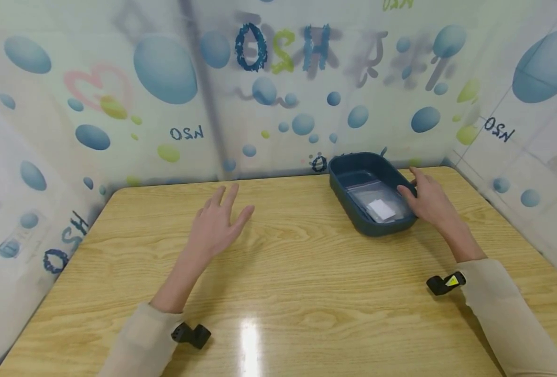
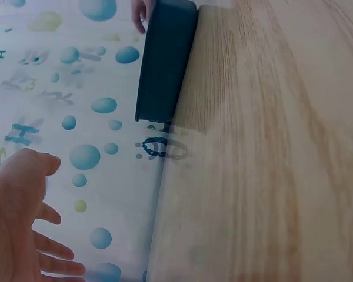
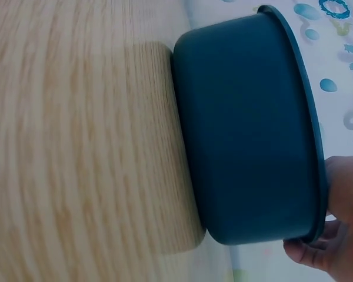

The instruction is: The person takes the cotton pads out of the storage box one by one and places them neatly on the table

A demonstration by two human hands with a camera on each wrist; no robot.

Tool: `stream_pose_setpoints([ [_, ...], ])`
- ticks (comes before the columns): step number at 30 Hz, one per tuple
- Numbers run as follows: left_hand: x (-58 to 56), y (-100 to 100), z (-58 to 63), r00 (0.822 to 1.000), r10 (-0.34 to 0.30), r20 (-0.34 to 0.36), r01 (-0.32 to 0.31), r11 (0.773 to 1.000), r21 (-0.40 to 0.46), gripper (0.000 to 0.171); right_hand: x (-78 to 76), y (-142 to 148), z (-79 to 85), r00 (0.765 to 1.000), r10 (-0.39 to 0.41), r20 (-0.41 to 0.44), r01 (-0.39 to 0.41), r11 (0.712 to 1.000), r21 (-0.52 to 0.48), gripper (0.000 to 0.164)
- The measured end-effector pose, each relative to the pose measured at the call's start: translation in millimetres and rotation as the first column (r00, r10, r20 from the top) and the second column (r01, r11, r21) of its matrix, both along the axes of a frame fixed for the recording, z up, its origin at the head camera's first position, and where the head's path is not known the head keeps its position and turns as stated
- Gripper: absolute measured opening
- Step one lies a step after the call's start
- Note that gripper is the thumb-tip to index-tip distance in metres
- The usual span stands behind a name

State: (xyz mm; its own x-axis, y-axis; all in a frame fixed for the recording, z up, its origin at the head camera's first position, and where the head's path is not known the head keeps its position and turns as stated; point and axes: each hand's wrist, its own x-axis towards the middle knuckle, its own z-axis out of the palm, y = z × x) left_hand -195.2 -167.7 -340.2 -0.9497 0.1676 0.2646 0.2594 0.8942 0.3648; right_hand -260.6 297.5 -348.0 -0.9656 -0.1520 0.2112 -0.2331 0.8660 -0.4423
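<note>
A dark blue plastic storage bin (image 1: 347, 208) with rounded corners stands at the back right of the wooden table. Inside it lies a clear plastic bag (image 1: 360, 192) with a small white rectangle (image 1: 382, 209) at its near end. My right hand (image 1: 430, 200) grips the bin's right rim, thumb over the inner side and fingers outside. The right wrist view shows the bin's wall (image 3: 253, 129) with the right hand (image 3: 348, 244) at its rim. My left hand (image 1: 214, 225) hovers over the table's left half, fingers spread, holding nothing. In the left wrist view the left hand (image 2: 15, 217) is apart from the bin (image 2: 167, 59).
A light wood tabletop (image 1: 283, 272) extends beneath both hands. Behind it hangs a pale curtain (image 1: 278, 120) printed with blue and green bubbles, close to the bin's far end. Similar sheets enclose the left and right sides. Each sleeve has a small black device (image 1: 190, 335) at the cuff.
</note>
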Motion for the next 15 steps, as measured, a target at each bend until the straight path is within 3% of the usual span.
stream_pose_setpoints([
  [15,-4.8,11.3,4.2,1.000,-0.020,0.011,0.020,0.999,0.048,0.075,-1.4,1.0,-2.1,0.997,-0.011,-0.077,0.006,0.998,-0.062,0.043],
])
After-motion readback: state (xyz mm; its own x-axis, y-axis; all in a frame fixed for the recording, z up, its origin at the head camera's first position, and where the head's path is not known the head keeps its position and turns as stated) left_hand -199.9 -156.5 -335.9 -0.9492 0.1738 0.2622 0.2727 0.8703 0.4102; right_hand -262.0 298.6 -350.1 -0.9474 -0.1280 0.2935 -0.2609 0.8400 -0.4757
